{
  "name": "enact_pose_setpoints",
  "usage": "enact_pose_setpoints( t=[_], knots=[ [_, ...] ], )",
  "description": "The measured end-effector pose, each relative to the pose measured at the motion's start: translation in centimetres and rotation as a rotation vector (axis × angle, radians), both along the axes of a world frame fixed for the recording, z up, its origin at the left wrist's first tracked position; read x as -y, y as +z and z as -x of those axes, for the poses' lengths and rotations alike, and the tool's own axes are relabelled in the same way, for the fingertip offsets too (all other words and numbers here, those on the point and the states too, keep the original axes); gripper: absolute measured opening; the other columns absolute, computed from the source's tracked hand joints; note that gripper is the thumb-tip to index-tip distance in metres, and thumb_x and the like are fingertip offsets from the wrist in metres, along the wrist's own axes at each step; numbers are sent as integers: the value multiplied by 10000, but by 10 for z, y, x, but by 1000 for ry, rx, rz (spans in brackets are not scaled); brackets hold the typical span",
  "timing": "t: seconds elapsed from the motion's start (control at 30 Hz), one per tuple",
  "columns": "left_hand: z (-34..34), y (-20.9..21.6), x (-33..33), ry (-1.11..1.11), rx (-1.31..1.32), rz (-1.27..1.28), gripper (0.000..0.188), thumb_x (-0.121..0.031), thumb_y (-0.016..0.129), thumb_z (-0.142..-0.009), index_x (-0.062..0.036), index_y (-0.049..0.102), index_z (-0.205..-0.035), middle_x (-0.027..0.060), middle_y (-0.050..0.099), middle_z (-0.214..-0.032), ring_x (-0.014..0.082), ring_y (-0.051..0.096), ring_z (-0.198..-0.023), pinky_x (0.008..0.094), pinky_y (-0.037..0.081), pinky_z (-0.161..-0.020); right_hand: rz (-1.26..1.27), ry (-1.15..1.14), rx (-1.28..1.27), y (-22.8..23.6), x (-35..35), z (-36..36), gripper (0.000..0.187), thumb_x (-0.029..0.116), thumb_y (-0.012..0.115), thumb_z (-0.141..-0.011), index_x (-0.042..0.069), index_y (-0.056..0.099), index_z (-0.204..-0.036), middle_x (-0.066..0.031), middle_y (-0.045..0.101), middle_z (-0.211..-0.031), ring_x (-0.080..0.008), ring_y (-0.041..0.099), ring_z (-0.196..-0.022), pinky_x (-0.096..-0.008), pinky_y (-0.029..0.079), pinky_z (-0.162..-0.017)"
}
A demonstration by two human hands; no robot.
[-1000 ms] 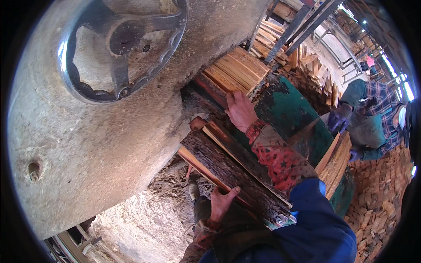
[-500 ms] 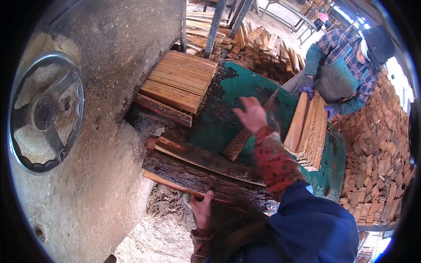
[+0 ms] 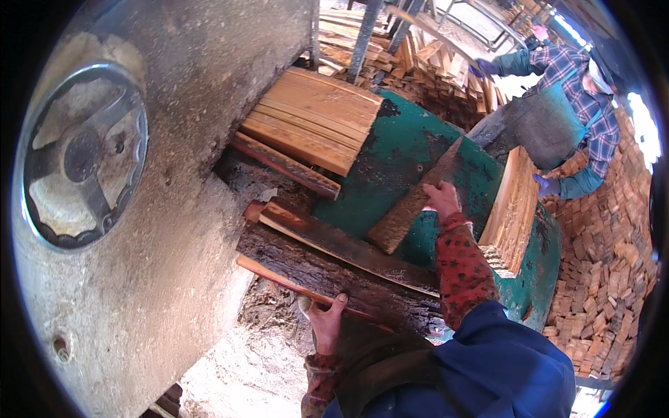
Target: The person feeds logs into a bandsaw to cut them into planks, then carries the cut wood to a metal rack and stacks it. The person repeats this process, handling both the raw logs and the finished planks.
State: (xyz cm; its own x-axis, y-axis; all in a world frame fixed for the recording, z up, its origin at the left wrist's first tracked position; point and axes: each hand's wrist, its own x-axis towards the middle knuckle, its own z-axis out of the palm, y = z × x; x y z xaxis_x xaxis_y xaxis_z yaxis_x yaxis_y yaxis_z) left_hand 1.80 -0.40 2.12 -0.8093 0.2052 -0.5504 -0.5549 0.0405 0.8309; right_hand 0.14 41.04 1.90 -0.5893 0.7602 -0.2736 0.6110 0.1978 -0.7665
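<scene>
My left hand is closed on the near edge of a bark-covered slab, thumb on top; its fingers are partly hidden below. Behind that slab lies another dark slab with a pale sawn edge. My right hand is at the right edge of a tapered, bark-brown wood slab, fingers curled over it. This piece lies slantwise on the green metal table, its narrow end pointing away. A stack of sawn boards sits at the far left of the table.
A handwheel is mounted on the worn machine panel at left. Across the table, a gloved co-worker holds up a thin strip and touches a board bundle. Stacked wood blocks stand at right, with loose boards behind.
My right hand has come down from above the table onto the tapered slab. The co-worker's one hand has left the board bundle and raised a thin strip. My left hand keeps its grip.
</scene>
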Motion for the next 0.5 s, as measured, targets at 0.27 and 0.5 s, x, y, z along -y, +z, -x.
enact_pose_setpoints(
  t=[0.27,0.5],
  knots=[
    [-5,-12,0,57,-83,56,389,-289,780,-772,55,629,-874,52,612,-795,134,535,-736,312,472,-684,177,-4,-561,76,18,-3,346,122,590,-901,4,577,-1226,-39,652,-1047,-119,604,-896,-259,485,-772],
    [-2,-11,4,-1,12,71,511,-279,829,-743,83,625,-1040,109,675,-932,163,605,-846,300,500,-786,8,264,-627,162,82,0,445,-13,559,-891,1,514,-1333,-74,615,-1161,-133,569,-1040,-269,442,-930]
  ],
)
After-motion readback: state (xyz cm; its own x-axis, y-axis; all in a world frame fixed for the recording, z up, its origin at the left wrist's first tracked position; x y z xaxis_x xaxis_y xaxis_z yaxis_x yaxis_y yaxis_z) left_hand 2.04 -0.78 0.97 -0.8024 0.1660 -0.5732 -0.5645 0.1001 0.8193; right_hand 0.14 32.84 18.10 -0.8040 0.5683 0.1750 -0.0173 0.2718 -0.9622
